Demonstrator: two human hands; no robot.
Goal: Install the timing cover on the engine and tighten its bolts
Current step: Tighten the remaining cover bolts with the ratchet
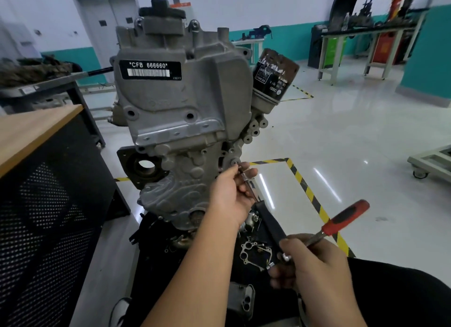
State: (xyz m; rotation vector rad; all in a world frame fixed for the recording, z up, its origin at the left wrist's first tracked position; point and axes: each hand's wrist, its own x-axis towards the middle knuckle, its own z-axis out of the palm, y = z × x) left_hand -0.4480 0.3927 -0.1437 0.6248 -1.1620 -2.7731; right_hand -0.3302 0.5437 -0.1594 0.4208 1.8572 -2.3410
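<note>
I have the engine (185, 112) standing upright in the middle of the view, its front face turned toward me, presumably so every bolt hole along the edge can be reached from where I sit. The timing cover (180, 102) is already seated on that face, the grey casting with the white-lettered label near its top, and it runs down to the lower section by my left hand. An oil filter (274, 75) juts out on the right of the block, clear of the work. At far left a wood-topped table (36, 129) with a perforated black front stands beside the engine.

My left hand (230, 195) is up against the right edge of the cover, low down. Its fingers (246, 173) pinch the slim metal shaft of the black-handled driver (268, 221) just behind its tip, which I judge steadies the tip on a bolt at that edge; the bolt itself is hidden behind my fingertips.

My right hand (314, 261), near and lower right, is curled round the butt of that black handle to turn it. The same grip also carries a red-handled tool (341, 221), angled up to the right, parked there for quick use, along with what look like a couple of small loose bolts (286, 257).
</note>
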